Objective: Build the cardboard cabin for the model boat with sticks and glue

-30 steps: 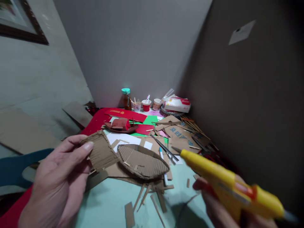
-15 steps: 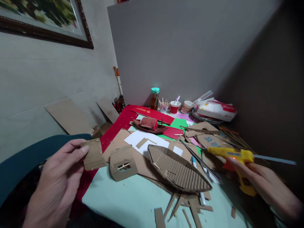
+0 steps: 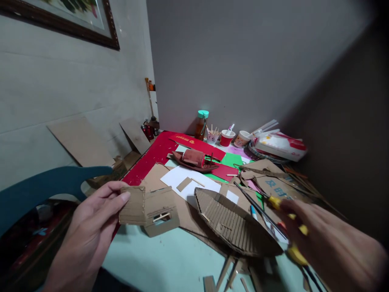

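My left hand (image 3: 88, 231) pinches a small piece of corrugated cardboard (image 3: 133, 205) between thumb and fingers, held just left of a small cardboard cabin (image 3: 161, 211) on the table. My right hand (image 3: 331, 243), blurred, grips a yellow glue gun (image 3: 278, 202) low over the table at the right, its nozzle pointing left. Between the hands lies a cardboard boat hull (image 3: 237, 225) with a ribbed inside.
A red model boat (image 3: 194, 159) sits on red and green paper further back. Paper cups (image 3: 225, 138), a bottle with a teal cap (image 3: 201, 123) and a tissue pack (image 3: 279, 146) line the back wall. Cardboard scraps and strips (image 3: 227, 271) litter the table; a teal chair back (image 3: 45, 186) stands left.
My right hand has lowered the glue gun from up near the camera down to the table at the right. The left hand keeps the cardboard piece and has drifted toward the cabin.
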{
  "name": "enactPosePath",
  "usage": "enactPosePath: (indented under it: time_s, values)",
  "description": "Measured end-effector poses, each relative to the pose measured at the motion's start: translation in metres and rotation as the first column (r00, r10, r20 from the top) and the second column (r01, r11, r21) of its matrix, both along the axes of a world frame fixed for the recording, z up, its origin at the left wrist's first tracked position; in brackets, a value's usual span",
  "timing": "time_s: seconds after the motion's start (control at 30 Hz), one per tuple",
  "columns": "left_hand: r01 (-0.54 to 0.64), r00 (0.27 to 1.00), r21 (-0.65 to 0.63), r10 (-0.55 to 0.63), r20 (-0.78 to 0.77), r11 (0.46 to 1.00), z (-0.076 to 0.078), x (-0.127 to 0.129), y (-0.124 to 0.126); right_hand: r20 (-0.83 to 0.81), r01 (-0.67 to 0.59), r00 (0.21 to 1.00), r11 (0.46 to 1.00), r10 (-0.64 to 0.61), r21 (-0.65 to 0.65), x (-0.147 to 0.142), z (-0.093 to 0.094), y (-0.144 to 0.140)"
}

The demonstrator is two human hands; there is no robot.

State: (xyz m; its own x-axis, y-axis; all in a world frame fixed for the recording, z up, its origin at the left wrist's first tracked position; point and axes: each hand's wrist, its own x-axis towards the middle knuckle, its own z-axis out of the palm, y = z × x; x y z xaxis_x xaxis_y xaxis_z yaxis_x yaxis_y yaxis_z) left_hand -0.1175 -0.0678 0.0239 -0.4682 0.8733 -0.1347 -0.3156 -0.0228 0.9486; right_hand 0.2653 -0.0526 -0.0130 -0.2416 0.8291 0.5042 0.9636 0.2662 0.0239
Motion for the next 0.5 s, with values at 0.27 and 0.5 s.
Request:
enactPosePath:
  time_s: [0.27,0.5]
  values:
    - [0.009,0.999,0.019,-0.01,0.032,1.0,-0.001,-0.011,-0.003,0.188,-0.295,0.944,0.948,0.27,0.12,-0.072,0.061,0.052]
    - [0.094,0.996,-0.001,-0.094,0.008,0.996,-0.01,-0.024,-0.004,-0.065,-0.523,0.852,0.852,0.52,-0.032,-0.11,0.067,0.071]
